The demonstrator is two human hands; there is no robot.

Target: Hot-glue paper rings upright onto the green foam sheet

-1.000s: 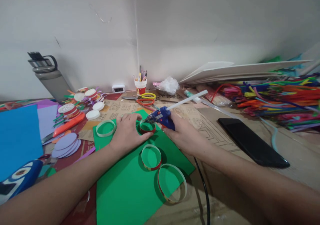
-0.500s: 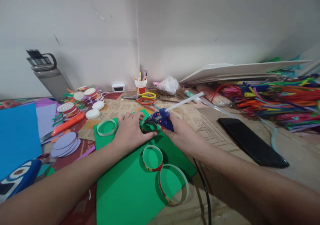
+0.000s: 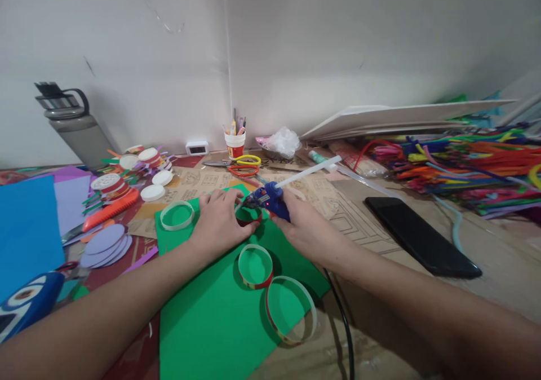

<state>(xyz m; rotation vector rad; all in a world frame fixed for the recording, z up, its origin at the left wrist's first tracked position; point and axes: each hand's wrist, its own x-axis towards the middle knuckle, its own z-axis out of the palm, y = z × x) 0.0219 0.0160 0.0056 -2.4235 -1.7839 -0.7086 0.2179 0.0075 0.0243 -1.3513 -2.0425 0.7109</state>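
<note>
My right hand (image 3: 302, 219) is closed around a blue glue gun (image 3: 273, 198) with a long white glue stick rising from its back. The gun's nozzle points down at a small ring (image 3: 249, 216) on the green sheet (image 3: 207, 323). Around that ring's left and near side, my left hand (image 3: 222, 219) holds it with thumb and fingers. Another ring (image 3: 177, 216) lies left of my left hand. Nearer to me are a red-sided ring (image 3: 256, 266) and a larger one (image 3: 291, 310), almost touching.
A black phone (image 3: 422, 236) lies right, below colourful pipe cleaners (image 3: 465, 166). Scissors (image 3: 245, 166) and a pen cup (image 3: 235, 145) stand behind. Purple discs (image 3: 105, 246), an orange cutter (image 3: 112, 208) and a bottle (image 3: 80, 135) are left. A black cord (image 3: 344, 318) trails toward me.
The whole view has shifted slightly, so everything appears a little further left. My hands keep the same hold on the ring and the glue gun.
</note>
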